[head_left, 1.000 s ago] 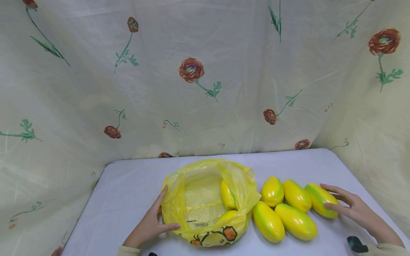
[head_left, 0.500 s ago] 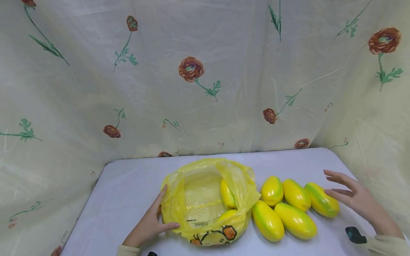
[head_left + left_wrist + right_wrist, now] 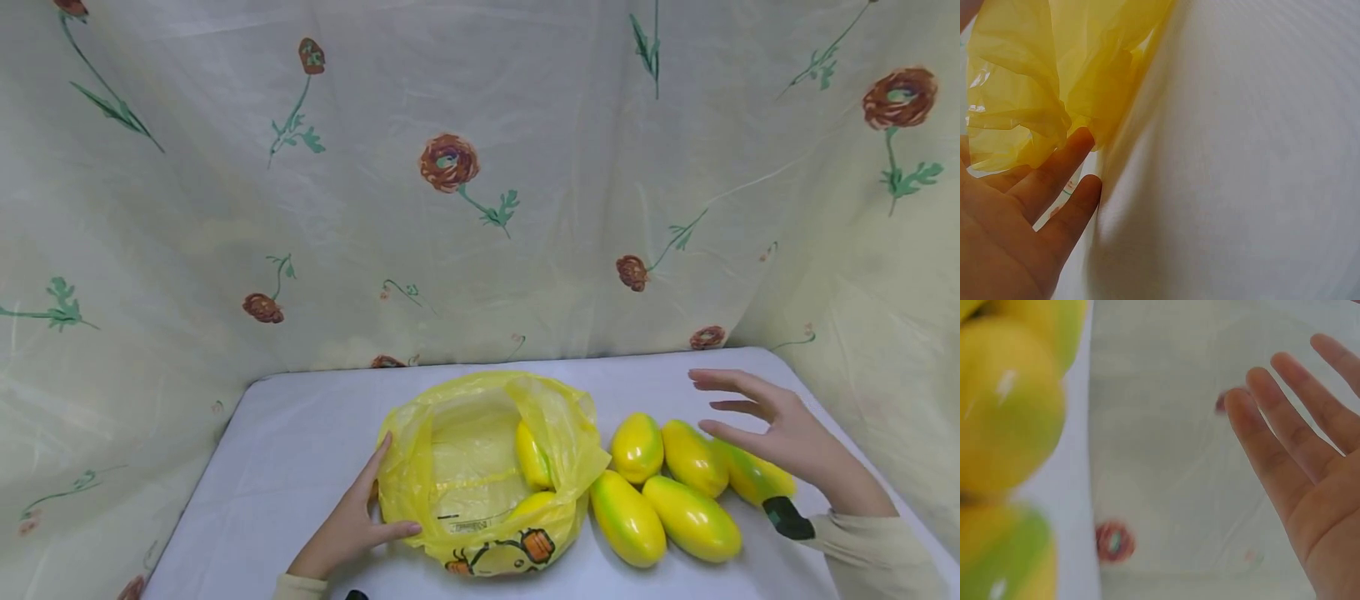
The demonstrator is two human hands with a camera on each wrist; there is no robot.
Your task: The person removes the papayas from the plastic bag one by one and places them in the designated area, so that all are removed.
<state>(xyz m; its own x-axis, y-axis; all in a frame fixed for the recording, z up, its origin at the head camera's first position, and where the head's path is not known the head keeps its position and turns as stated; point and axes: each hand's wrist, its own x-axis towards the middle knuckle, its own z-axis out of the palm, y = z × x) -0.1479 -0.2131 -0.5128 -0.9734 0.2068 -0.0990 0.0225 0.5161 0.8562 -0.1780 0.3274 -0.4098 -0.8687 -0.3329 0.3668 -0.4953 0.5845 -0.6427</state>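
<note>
A yellow plastic bag (image 3: 420,442) stands with its mouth wide on the table, and two glossy yellow-green mangoes (image 3: 534,457) show inside it. My left hand (image 3: 348,521) rests against the bag's left side, thumb and fingers spread; in the left wrist view, extended fingers (image 3: 1054,175) touch the thin yellow plastic. Several more mangoes (image 3: 692,518) lie grouped to the right of the bag. Above the rightmost mango (image 3: 757,477) hovers my right hand (image 3: 795,442), fingers apart and holding nothing. It partly covers that mango. The right wrist view shows the extended fingers (image 3: 1279,456) beside blurred mangoes.
The table (image 3: 300,425) has a pale cloth cover. A flowered curtain (image 3: 525,275) hangs behind it and along both sides. A dark device (image 3: 787,518) sits at my right wrist.
My right hand has come off the rightmost mango, lifted, and moved left above the group. The left hand, bag and mangoes have stayed in place.
</note>
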